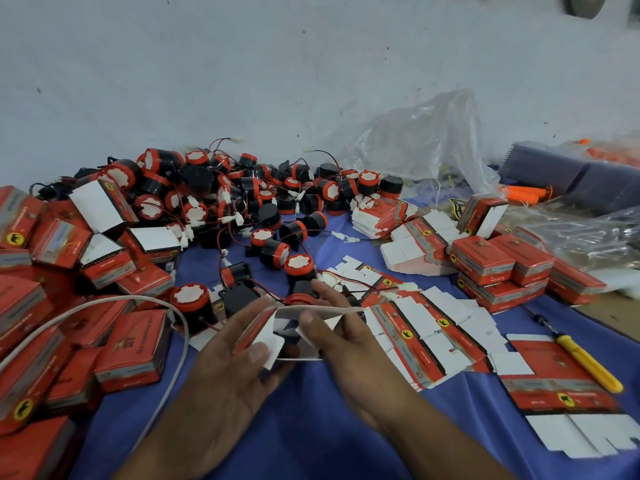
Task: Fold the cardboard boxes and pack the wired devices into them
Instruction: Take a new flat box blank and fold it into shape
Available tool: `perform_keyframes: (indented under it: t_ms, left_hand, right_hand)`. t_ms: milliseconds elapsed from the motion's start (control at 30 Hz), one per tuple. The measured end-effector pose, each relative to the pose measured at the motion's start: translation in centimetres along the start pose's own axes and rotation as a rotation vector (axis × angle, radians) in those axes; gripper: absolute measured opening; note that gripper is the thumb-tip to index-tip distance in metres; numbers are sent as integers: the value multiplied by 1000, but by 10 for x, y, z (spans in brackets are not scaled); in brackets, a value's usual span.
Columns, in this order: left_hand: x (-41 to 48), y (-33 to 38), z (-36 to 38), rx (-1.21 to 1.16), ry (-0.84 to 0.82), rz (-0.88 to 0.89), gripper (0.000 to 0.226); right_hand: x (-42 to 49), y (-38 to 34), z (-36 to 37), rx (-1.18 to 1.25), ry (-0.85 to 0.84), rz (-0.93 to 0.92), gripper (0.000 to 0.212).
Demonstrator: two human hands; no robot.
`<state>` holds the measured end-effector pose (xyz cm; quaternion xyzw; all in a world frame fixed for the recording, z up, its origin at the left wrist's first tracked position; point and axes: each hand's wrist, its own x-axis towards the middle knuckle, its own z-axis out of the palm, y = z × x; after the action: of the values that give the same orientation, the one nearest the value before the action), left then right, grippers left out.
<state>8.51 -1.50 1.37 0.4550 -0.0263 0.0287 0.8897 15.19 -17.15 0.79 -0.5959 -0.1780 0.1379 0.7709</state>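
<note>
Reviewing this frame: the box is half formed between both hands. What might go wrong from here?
1. The box, held between the left hand and right hand, has a loose white flap by the left thumb; it may crease or fold wrongly.
2. The wired device just behind the box could snag on it.
3. The white cable beside the left forearm could get dragged.

Blue cloth-covered surface (311,427), heap of round red-and-black wired devices (242,195) at the back, folded red cardboard boxes (131,348) piled left and right, flat red-and-white box blanks (426,334) and yellow-handled screwdriver (588,365) at right, white cable (180,341) at left.
</note>
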Motion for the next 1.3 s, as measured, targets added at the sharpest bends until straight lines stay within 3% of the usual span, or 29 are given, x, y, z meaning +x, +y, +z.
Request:
perform_keyframes:
  t_ms: [133, 233, 300, 367, 433, 467, 500, 533, 600, 633, 667, 800, 900, 1000, 1100, 1133, 1200, 1267, 1300]
  left_hand:
    - [6, -5, -3, 52, 20, -18, 60]
    - [8, -12, -7, 35, 93, -52, 46]
    - [7, -11, -5, 36, 54, -53, 42]
    - [10, -8, -6, -21, 58, -100, 54]
    - [11, 3, 5, -184, -103, -180, 49]
    - [5, 8, 4, -140, 112, -147, 57]
    - [6, 8, 2, -217, 175, -143, 78]
    - [9, 12, 1, -109, 292, -60, 84]
    - [6, -4, -2, -269, 3, -25, 53]
    - [3, -6, -3, -138, 37, 42, 35]
    - [0, -9, -3, -60, 49, 58, 33]
    - [2, -9, -8, 28, 132, 43, 43]
    - [1, -6, -6, -44, 120, -3, 43]
    - [2, -2, 2, -139, -20, -57, 38]
    - [6, 4, 10, -147, 4, -159, 80]
    - [7, 4, 14, -112, 24, -175, 76]
    - [6, 2, 18, -45, 60, -145, 71]
    - [4, -5, 14, 5, 46, -58, 88]
    - [2, -6, 11, 9, 27, -18, 78]
  right_hand:
    - [-6, 3, 1, -183, -83, 10, 73]
    - [-11, 5, 2, -248, -126, -12, 63]
    - [-13, 4, 0, -296, -150, -58, 58]
    - [-14, 2, 0, -320, -169, -105, 55]
    - [-15, 1, 3, -360, -149, -175, 51]
    - [-15, 1, 4, -392, -130, -227, 49]
    - [-15, 1, 6, -428, -115, -289, 46]
    - [-15, 0, 7, -474, -105, -356, 44]
    - [-14, -1, 7, -592, -102, -469, 43]
    - [-14, -1, 8, -647, -114, -503, 44]
    - [-13, 0, 8, -697, -133, -526, 46]
    - [-15, 6, 7, -812, -191, -553, 49]
    - [-14, 3, 6, -750, -162, -538, 43]
    - [-11, 1, 4, -530, -45, -470, 32]
    - [-7, -3, 1, -333, 42, -314, 24]
    - [-6, -3, 0, -299, 62, -281, 22]
    - [-6, -5, -1, -237, 75, -228, 25]
    - [-5, -1, 0, -258, 61, -249, 21]
    - [-5, 0, 0, -287, 48, -275, 21]
